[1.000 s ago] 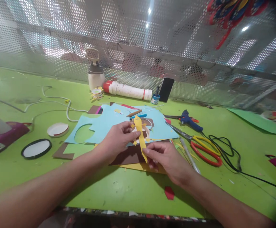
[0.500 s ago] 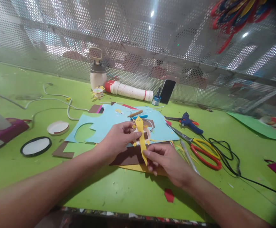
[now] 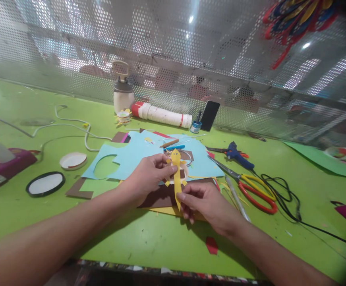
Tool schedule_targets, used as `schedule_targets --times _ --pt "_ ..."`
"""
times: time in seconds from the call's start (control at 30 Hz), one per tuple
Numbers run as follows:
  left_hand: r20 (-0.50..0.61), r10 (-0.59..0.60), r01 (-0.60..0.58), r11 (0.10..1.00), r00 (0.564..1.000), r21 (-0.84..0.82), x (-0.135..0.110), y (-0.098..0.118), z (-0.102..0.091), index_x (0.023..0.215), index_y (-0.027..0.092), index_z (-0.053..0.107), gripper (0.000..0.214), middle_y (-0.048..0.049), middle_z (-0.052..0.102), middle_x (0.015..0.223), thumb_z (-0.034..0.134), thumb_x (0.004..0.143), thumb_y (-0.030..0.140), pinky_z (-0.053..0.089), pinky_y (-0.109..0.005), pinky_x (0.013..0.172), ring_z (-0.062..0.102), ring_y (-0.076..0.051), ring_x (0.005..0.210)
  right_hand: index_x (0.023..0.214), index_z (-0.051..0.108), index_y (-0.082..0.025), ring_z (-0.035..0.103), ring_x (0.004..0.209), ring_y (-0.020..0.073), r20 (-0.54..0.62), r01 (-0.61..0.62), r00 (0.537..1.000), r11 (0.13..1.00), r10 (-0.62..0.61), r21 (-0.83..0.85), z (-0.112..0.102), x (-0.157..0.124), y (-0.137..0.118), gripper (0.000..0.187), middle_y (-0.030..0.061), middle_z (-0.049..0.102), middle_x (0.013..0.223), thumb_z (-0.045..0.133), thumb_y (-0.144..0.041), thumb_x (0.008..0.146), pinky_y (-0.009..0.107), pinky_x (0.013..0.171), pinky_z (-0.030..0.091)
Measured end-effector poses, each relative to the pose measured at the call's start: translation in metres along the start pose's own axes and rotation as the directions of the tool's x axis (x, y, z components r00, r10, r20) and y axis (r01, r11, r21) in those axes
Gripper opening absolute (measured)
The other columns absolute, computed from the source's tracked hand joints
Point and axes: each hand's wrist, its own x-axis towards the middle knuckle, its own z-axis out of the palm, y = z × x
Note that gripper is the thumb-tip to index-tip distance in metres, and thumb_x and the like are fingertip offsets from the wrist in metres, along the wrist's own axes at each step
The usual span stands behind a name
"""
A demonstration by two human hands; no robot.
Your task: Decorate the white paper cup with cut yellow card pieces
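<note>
A yellow paper animal cutout (image 3: 176, 171), with small eyes, clawed feet and a long pointed tail, is held upright in front of me. Behind its body shows a pale round piece (image 3: 185, 169) with a brown patch; I cannot tell whether the two are joined. My left hand (image 3: 151, 172) pinches the cutout's middle and the round piece's left side between thumb and fingers. Lower down, the thumb and forefinger of my right hand (image 3: 201, 202) close on the tail. Below and behind lie light blue paper sheets (image 3: 140, 153) and a dark brown sheet (image 3: 157, 194).
Scissors (image 3: 258, 194), a blue glue gun (image 3: 240, 155) and black cord lie at right. A phone (image 3: 210, 115), a blue jar (image 3: 195, 127), stacked paper cups (image 3: 163, 114) and a bottle (image 3: 123, 95) stand along the mesh. Two round lids lie left; a red scrap (image 3: 211, 245) lies near the front edge.
The tail has swung slightly left and straightened, my right hand moving left with it. The cutout's head has dipped a little. My left hand keeps its hold.
</note>
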Motion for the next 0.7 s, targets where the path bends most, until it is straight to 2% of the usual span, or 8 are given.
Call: schedule_targets --times 0.1,0.23,0.33,0.43,0.57,0.7 --pt "-0.006 0.009 -0.009 1.0 1.0 0.015 0.0 0.0 0.0 0.075 0.015 0.06 0.027 -0.0023 0.067 0.077 0.075 0.067 0.037 0.04 -0.025 0.064 0.055 -0.013 0.065 0.065 0.059 -0.015 0.048 0.044 0.0081 -0.014 0.044 0.999 0.992 -0.046 -0.119 -0.003 -0.002 -0.004 0.033 -0.0017 0.056 0.053 0.065 -0.045 0.077 0.021 0.042 0.042" --pt "-0.004 0.013 -0.013 0.999 1.0 0.037 0.001 0.0 -0.001 0.076 0.015 0.061 0.031 -0.0028 0.067 0.076 0.075 0.066 0.042 0.041 -0.027 0.066 0.057 -0.014 0.067 0.069 0.061 -0.016 0.047 0.049 0.0087 -0.101 0.122 0.984 0.968 -0.147 -0.22 -0.011 -0.005 -0.013 0.032 -0.0013 0.056 0.058 0.06 -0.045 0.082 0.022 0.046 0.041" --pt "0.004 0.023 -0.023 0.998 1.0 0.059 0.003 -0.003 -0.002 0.079 0.015 0.062 0.031 -0.0025 0.066 0.074 0.074 0.066 0.04 0.041 -0.027 0.064 0.056 -0.014 0.065 0.066 0.059 -0.016 0.047 0.05 0.0088 -0.165 0.161 0.962 0.941 -0.217 -0.297 -0.014 -0.006 -0.016 0.036 -0.0014 0.056 0.056 0.057 -0.047 0.084 0.022 0.049 0.041" --pt "0.008 0.025 -0.026 0.997 1.0 0.078 0.004 -0.008 -0.002 0.082 0.014 0.061 0.026 -0.002 0.066 0.073 0.072 0.069 0.034 0.041 -0.026 0.062 0.056 -0.013 0.063 0.065 0.059 -0.017 0.049 0.051 0.0101 -0.164 0.14 0.965 0.932 -0.204 -0.334 -0.012 -0.004 -0.013 0.039 -0.0002 0.058 0.058 0.055 -0.05 0.084 0.023 0.05 0.04" --pt "0.015 0.034 -0.035 0.992 0.999 0.121 0.004 -0.011 -0.001 0.082 0.016 0.059 0.023 0.0003 0.063 0.068 0.07 0.07 0.033 0.04 -0.025 0.059 0.056 -0.013 0.061 0.063 0.059 -0.017 0.05 0.052 0.0106 -0.168 0.107 0.971 0.935 -0.172 -0.338 -0.007 -0.002 -0.01 0.042 0.0005 0.059 0.06 0.058 -0.054 0.081 0.024 0.051 0.04" --pt "0.029 0.042 -0.047 0.984 0.999 0.174 0.003 -0.012 0.0 0.082 0.017 0.06 0.025 0.0002 0.064 0.069 0.07 0.069 0.035 0.038 -0.024 0.054 0.054 -0.013 0.057 0.063 0.06 -0.016 0.049 0.047 0.0104 -0.207 0.115 0.967 0.981 -0.146 -0.156 -0.012 -0.002 -0.011 0.05 0.0004 0.055 0.055 0.053 -0.064 0.079 0.023 0.044 0.039"
